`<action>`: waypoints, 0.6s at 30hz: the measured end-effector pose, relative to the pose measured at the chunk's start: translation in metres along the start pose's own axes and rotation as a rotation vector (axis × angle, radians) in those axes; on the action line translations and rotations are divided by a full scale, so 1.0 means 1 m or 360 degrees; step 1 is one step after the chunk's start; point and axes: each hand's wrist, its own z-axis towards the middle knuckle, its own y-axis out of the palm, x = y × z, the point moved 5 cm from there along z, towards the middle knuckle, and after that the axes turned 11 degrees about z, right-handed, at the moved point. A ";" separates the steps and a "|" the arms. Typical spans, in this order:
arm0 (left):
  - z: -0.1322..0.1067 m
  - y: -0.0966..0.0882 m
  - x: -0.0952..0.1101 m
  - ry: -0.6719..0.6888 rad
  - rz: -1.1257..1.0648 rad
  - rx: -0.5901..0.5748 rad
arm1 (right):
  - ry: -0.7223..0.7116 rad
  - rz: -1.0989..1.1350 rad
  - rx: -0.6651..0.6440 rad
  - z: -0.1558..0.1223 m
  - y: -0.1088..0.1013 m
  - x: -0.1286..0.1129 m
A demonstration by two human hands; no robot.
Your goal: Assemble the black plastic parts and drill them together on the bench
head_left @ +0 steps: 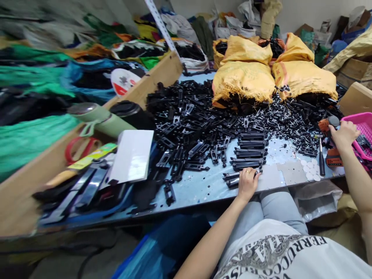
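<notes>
My left hand (247, 182) rests near the front edge of the blue table (200, 188), fingers curled over a black plastic part (231, 179) lying flat there. Just beyond it stands a neat stack of similar black parts (250, 151). My right hand (344, 133) reaches to the right and grips an orange and black power drill (327, 128), whose bit points down toward the table. A large loose heap of black plastic parts (197, 120) covers the table's middle.
Two yellow woven sacks (244, 75) spill parts at the back. A pink basket (363, 131) sits at far right beside white discs (310, 170). A wooden board (136, 93), a green flask (99, 118), a white card (132, 155) and red scissors (77, 149) lie left.
</notes>
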 end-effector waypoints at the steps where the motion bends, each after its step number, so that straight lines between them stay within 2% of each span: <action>1: 0.000 0.000 0.000 0.0005 -0.0014 -0.0010 | -0.0182 0.0044 0.0070 -0.011 0.002 -0.023; 2: 0.001 0.000 -0.001 0.0004 -0.0031 -0.0017 | -0.0397 0.0137 0.0002 -0.025 0.012 -0.052; 4: 0.000 -0.002 0.000 -0.0026 -0.0075 -0.0028 | -0.0841 0.0307 -0.0454 -0.059 0.048 -0.120; 6: -0.005 -0.009 0.003 -0.0120 -0.0135 0.0009 | -0.1194 0.0276 -0.0940 -0.096 0.088 -0.187; 7: -0.009 -0.014 0.005 -0.0185 -0.0190 0.0042 | -0.1296 0.0224 -0.1099 -0.110 0.106 -0.216; 9: -0.023 -0.025 0.008 -0.0360 -0.0401 0.0082 | -0.1389 0.0180 -0.1257 -0.126 0.131 -0.259; 10: -0.031 -0.028 0.009 -0.0479 -0.0581 0.0051 | -0.1405 0.0165 -0.1306 -0.128 0.140 -0.273; 12: -0.050 -0.028 0.007 -0.0809 -0.1102 -0.0155 | -0.1423 0.0136 -0.1420 -0.122 0.152 -0.288; 15: -0.077 -0.017 0.005 -0.1452 -0.2010 -0.0520 | -0.1434 0.0078 -0.1656 -0.104 0.161 -0.290; 16: -0.081 -0.015 0.004 -0.1641 -0.2245 -0.0554 | -0.1439 0.0056 -0.1732 -0.099 0.163 -0.289; 18: -0.081 -0.013 0.000 -0.1917 -0.2529 -0.0463 | -0.1394 0.0034 -0.1904 -0.098 0.166 -0.287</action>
